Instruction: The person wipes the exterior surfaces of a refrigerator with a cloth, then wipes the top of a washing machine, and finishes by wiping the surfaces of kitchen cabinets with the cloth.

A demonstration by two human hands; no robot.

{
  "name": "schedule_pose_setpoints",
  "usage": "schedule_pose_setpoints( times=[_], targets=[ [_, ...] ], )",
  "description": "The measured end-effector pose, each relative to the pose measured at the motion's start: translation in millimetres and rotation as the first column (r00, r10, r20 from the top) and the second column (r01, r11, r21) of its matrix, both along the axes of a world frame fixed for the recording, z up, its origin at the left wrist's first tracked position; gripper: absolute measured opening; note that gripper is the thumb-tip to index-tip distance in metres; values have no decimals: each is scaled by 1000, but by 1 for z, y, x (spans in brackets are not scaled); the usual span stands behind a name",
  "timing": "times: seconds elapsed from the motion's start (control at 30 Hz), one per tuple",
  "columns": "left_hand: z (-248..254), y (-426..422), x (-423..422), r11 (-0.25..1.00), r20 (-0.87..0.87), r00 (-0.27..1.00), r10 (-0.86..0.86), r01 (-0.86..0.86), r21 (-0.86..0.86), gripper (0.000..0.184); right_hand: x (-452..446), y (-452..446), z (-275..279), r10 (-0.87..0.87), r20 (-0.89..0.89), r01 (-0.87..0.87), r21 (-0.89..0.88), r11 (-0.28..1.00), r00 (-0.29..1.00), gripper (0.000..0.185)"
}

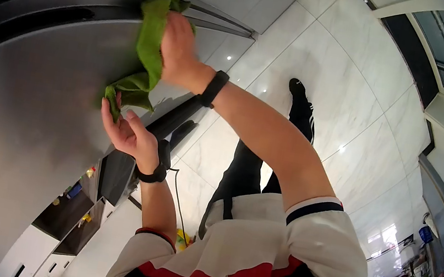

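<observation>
A green cloth (152, 39) lies against the dark handle strips of a large grey glossy appliance door (54, 87). My right hand (179, 49) is closed on the cloth's upper part and presses it to the strip. Lower down, the cloth's loose end hangs to my left hand (127, 133), whose fingers hold its tip close to the door surface. Both wrists wear black bands.
Pale tiled floor (336, 87) spreads below, with my black trousers and shoe (298, 89). Dark open shelves (71, 213) and white drawers stand at lower left. A black cable (177, 195) hangs near my left wrist. Window frames and plants are at right.
</observation>
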State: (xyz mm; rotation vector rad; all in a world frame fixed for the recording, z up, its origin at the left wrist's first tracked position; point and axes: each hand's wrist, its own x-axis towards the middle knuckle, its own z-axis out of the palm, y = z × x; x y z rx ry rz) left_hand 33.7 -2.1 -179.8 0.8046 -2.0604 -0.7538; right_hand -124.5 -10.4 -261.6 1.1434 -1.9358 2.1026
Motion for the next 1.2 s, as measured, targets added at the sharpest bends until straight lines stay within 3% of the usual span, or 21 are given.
schedule_pose_setpoints(
  times=[0.17, 0.2, 0.3, 0.4, 0.5, 0.6, 0.67, 0.73, 0.8, 0.87, 1.03, 1.1, 1.2],
  targets=[
    [2, 7, -13, 999, -13, 1000, 16, -15, 47, 48, -7, 20, -52, 53, 134, -75, 170, 983, 990, 59],
    [1, 8, -16, 1000, -16, 1000, 6, -5, 31, 47, -12, 31, -50, 85, 267, -136, 179, 974, 960, 48],
    [-2, 12, -26, 975, 3, 1000, 20, -20, 221, 47, -19, 40, -81, 152, 397, -283, 295, 913, 905, 29],
    [-19, 12, -36, 973, 94, 996, 0, -22, 228, 45, -21, 36, -107, 19, 576, -241, 313, 919, 817, 18],
    [-30, 11, -40, 970, 164, 986, -35, -6, 245, 45, -21, 28, -133, -3, 399, -166, 387, 907, 917, 15],
    [-30, 11, -42, 968, 177, 982, -71, 26, 249, 47, -18, 6, -144, -19, 524, -221, 392, 893, 852, 19],
    [-26, 11, -37, 963, 184, 981, -59, 8, 268, 47, -17, 2, -127, -12, 574, -198, 302, 933, 819, 20],
    [-26, 9, -35, 961, 164, 984, -63, 16, 275, 47, -11, 5, -104, 27, 495, -96, 114, 989, 868, 21],
    [-27, 6, -34, 961, 138, 987, -85, 45, 273, 47, -13, 6, -88, -10, 435, -45, 115, 992, 901, 21],
    [-28, 5, -33, 962, 129, 986, -101, 64, 266, 47, -17, 12, -77, -4, 395, -66, 163, 984, 919, 21],
    [-31, 3, -35, 973, 186, 976, -115, 73, 220, 47, -41, 12, -94, 29, 669, -378, 383, 843, 742, 17],
    [-28, 1, -37, 983, 212, 972, -103, 67, 169, 47, -43, 5, -101, -5, 712, -413, 413, 812, 702, 15],
    [-20, 2, -32, 974, 186, 976, -112, 71, 216, 48, -29, -1, -92, -36, 610, -239, 363, 900, 792, 15]
  ],
)
